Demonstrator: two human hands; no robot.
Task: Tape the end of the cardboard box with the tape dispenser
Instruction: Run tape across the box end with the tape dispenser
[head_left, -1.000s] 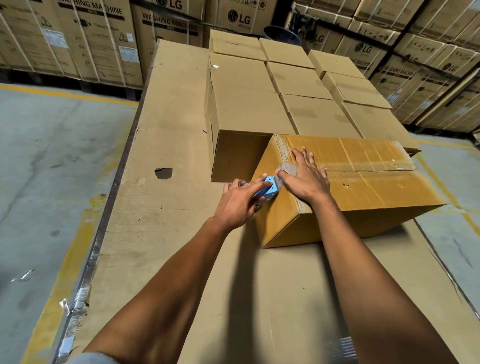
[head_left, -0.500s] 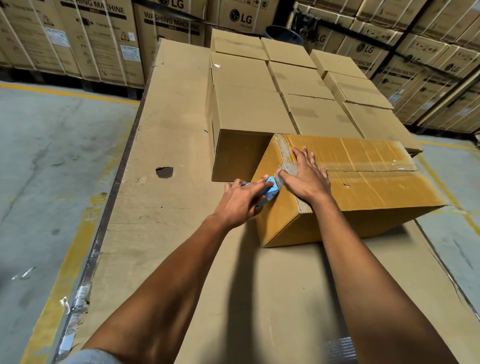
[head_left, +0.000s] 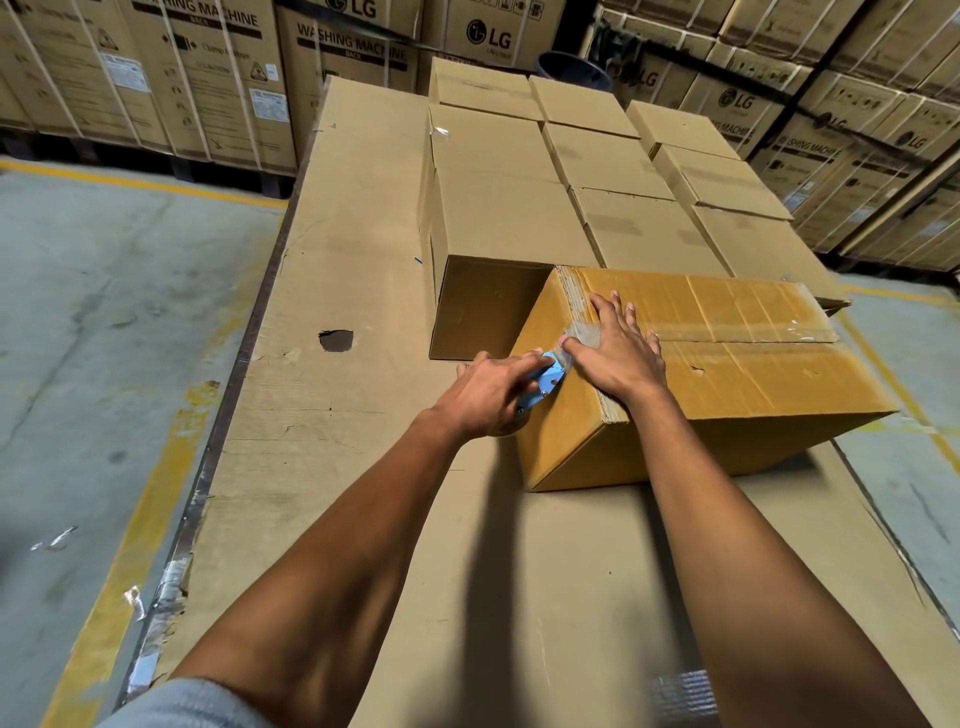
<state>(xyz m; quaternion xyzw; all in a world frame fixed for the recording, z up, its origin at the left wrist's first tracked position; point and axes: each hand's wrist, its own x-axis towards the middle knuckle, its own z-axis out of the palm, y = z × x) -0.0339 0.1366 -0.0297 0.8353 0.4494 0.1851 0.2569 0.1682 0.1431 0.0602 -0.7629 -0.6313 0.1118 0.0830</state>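
A yellow-brown cardboard box (head_left: 737, 395) lies on its side on the cardboard-covered work surface (head_left: 363, 467), its near end facing me. Clear tape runs along its top seam. My left hand (head_left: 493, 395) grips a blue tape dispenser (head_left: 549, 382) pressed against the upper edge of the box's near end. My right hand (head_left: 615, 351) lies flat on the box top, fingers spread, thumb holding the tape down right beside the dispenser. Most of the dispenser is hidden under my left hand.
Several plain closed cartons (head_left: 498, 208) stand in rows right behind the box. A dark hole (head_left: 336, 340) marks the surface to the left. Tall washing-machine cartons (head_left: 208, 78) line the back and right. Concrete floor (head_left: 104, 338) with yellow lines lies on both sides.
Both hands stay at the same corner of the box. The dispenser has shifted very slightly against the edge; the box has not moved.
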